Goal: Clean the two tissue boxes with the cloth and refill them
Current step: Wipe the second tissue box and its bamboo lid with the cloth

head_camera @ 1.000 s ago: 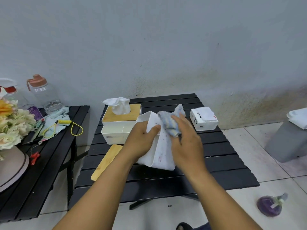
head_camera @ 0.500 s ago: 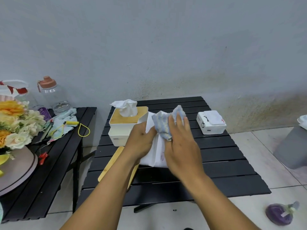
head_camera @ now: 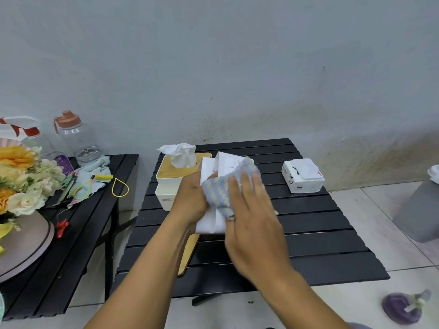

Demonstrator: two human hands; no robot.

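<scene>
Over the black slatted table (head_camera: 316, 236), my left hand (head_camera: 190, 200) grips an empty white tissue box (head_camera: 211, 224), tilted on its side. My right hand (head_camera: 251, 210) presses a blue-and-cream striped cloth (head_camera: 221, 191) flat against the box's side. Behind my left hand stands the second white tissue box (head_camera: 166, 188) with a wooden lid (head_camera: 166, 169) and a tissue (head_camera: 180, 154) sticking out of it. A loose wooden lid (head_camera: 188, 255) lies on the table under my left forearm. A white pack of tissues (head_camera: 303, 175) rests at the table's back right.
A second black table (head_camera: 71, 245) at the left carries flowers (head_camera: 21, 184), a clear bottle (head_camera: 76, 141), a spray bottle (head_camera: 21, 129), a light cloth and a yellow cord (head_camera: 118, 186). A grey bin (head_camera: 418, 210) stands on the tiled floor at right; a purple bottle (head_camera: 401, 307) lies near it.
My right hand has slid the cloth leftwards and down over the box's side. The box has turned in my left hand. The view has shifted a little to the left.
</scene>
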